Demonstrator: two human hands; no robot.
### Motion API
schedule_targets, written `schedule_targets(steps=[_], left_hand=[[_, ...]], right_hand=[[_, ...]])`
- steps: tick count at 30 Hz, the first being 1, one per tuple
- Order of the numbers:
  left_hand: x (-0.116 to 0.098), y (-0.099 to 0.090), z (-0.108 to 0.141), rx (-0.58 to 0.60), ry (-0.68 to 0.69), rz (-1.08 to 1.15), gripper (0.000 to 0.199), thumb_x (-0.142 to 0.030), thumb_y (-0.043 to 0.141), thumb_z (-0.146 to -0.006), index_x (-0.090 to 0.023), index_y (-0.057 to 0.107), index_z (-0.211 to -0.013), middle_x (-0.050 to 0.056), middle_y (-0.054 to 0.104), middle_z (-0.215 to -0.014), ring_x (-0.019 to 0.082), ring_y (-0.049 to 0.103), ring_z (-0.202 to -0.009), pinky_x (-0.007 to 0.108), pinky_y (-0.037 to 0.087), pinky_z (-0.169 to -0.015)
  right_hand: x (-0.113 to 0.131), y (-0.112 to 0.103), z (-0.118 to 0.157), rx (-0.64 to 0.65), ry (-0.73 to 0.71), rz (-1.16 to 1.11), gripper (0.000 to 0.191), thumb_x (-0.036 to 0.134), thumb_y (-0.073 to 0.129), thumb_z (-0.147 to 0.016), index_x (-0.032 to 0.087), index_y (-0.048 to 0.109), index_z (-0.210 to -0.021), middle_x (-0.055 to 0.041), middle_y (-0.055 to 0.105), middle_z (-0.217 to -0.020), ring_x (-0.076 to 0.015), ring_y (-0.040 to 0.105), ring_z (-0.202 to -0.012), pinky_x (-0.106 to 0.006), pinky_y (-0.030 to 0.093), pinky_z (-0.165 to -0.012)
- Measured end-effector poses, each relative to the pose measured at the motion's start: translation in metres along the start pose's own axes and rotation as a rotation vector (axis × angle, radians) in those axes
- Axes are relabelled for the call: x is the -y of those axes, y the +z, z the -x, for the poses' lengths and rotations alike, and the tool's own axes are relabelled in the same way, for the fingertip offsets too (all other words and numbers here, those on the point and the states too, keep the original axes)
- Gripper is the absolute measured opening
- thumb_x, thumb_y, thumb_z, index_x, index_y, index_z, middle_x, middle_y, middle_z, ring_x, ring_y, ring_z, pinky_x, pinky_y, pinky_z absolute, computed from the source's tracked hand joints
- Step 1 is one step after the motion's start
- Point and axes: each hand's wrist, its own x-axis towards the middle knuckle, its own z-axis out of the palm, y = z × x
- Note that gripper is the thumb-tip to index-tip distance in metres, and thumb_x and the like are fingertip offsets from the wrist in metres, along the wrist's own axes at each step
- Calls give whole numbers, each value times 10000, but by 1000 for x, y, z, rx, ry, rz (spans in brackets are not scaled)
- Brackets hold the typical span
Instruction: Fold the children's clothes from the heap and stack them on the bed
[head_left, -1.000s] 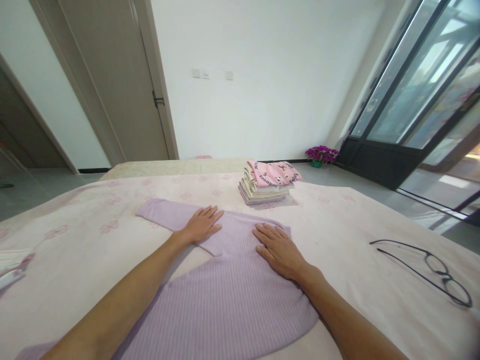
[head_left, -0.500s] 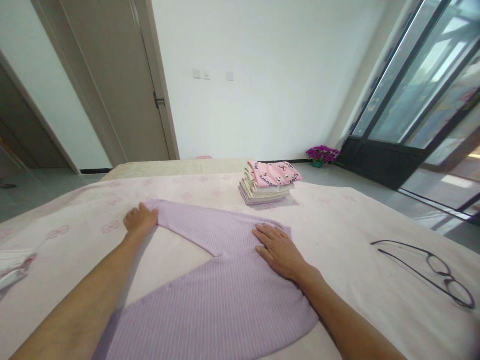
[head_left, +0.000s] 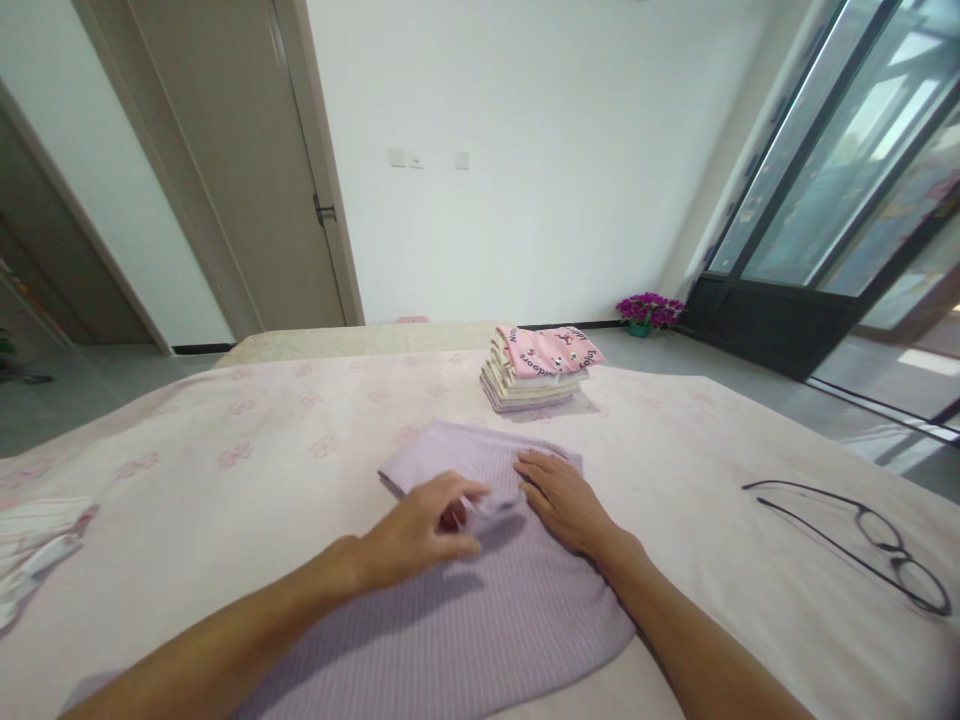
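A lilac garment (head_left: pixel 480 620) with fine pale stripes lies on the covered table. Its far limb, a sleeve or a leg, is folded back over itself, with the end (head_left: pixel 495 512) standing a little raised. My left hand (head_left: pixel 420 530) hovers at this end, thumb and fingers apart, the cloth just beyond the fingertips. Palm down, my right hand (head_left: pixel 562 500) rests flat on the garment's right part, fingers stretched out. My left forearm covers part of the lower cloth.
Behind the garment stands a stack of folded clothes (head_left: pixel 536 375), a pink printed piece on top. Eyeglasses (head_left: pixel 885 545) lie at the right. White-and-pink cloth (head_left: pixel 37 550) sits at the left edge of the patterned tablecloth (head_left: pixel 300 470). Purple flowers (head_left: pixel 649 310) stand on the floor beyond.
My left hand has carried the garment's far limb from the left in toward the middle, folding it over, and its fingers have parted. My right hand has stayed in place.
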Motion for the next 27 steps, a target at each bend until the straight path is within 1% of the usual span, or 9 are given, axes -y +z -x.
schedule_targets(steps=[1, 3, 7, 10, 12, 15, 20, 24, 27], left_hand=[[-8, 11, 7, 112, 38, 80, 479, -412, 720, -797, -268, 618, -1243, 47, 687, -1072, 158, 656, -849, 262, 525, -769], [-13, 21, 16, 169, 54, 135, 336, -426, 650, -865, -255, 675, -1152, 40, 710, -981, 151, 661, -821, 258, 523, -764], [17, -1, 13, -142, -64, -87, 237, -373, 527, -935, -252, 717, -1006, 43, 728, -994, 184, 665, -941, 307, 506, -880], [54, -25, 5, -293, -149, -413, 354, -402, 456, -957, -247, 656, -1203, 71, 638, -1292, 234, 545, -1239, 395, 397, -1079], [75, -32, 2, -213, -142, -605, 501, -466, 414, -968, -215, 527, -1386, 93, 463, -1493, 266, 357, -1411, 453, 287, -1159], [88, -28, 4, 1, -110, -757, 619, -542, 359, -975, -204, 381, -1493, 110, 312, -1579, 310, 215, -1472, 535, 213, -1171], [52, -13, 12, 29, 106, -772, 520, -506, 394, -986, -272, 444, -1449, 73, 415, -1529, 294, 223, -1471, 558, 137, -1185], [21, 6, 14, 183, 357, -638, 605, -560, 612, -860, -258, 512, -1374, 91, 521, -1443, 293, 380, -1397, 483, 286, -1146], [15, 25, 12, 146, 426, -637, 364, -378, 643, -870, -212, 621, -1193, 96, 668, -1233, 233, 600, -1166, 390, 426, -1029]], right_hand=[[0, 0, 0, -5, -2, 0, 415, 366, 375, -995, 213, 604, -1306, -74, 567, -1392, -218, 481, -1306, -438, 343, -1130], [0, 0, 0, -7, -3, 1, 410, 360, 378, -995, 205, 607, -1298, -74, 574, -1382, -221, 487, -1299, -439, 349, -1127], [0, 0, -1, -21, -3, -2, 396, 350, 392, -994, 201, 615, -1285, -70, 581, -1373, -220, 499, -1283, -428, 356, -1124], [-1, 1, 0, -32, -9, 0, 383, 331, 408, -988, 201, 617, -1281, -70, 585, -1365, -221, 502, -1276, -428, 355, -1125], [-1, 2, 0, -37, -9, -1, 375, 321, 424, -983, 197, 619, -1278, -72, 585, -1364, -223, 503, -1274, -430, 353, -1127], [-2, 3, 0, -39, -10, -8, 368, 318, 443, -976, 201, 622, -1275, -78, 590, -1356, -232, 507, -1271, -445, 360, -1120], [-1, 2, 0, -45, -11, -13, 367, 314, 453, -971, 200, 619, -1278, -87, 589, -1357, -241, 509, -1270, -457, 370, -1111], [-1, 2, 0, -40, -12, -13, 364, 303, 455, -968, 193, 621, -1272, -92, 585, -1361, -244, 506, -1275, -458, 370, -1111], [0, 2, 0, -44, -11, -16, 361, 298, 458, -964, 195, 623, -1269, -93, 587, -1358, -240, 510, -1272, -459, 372, -1111]])
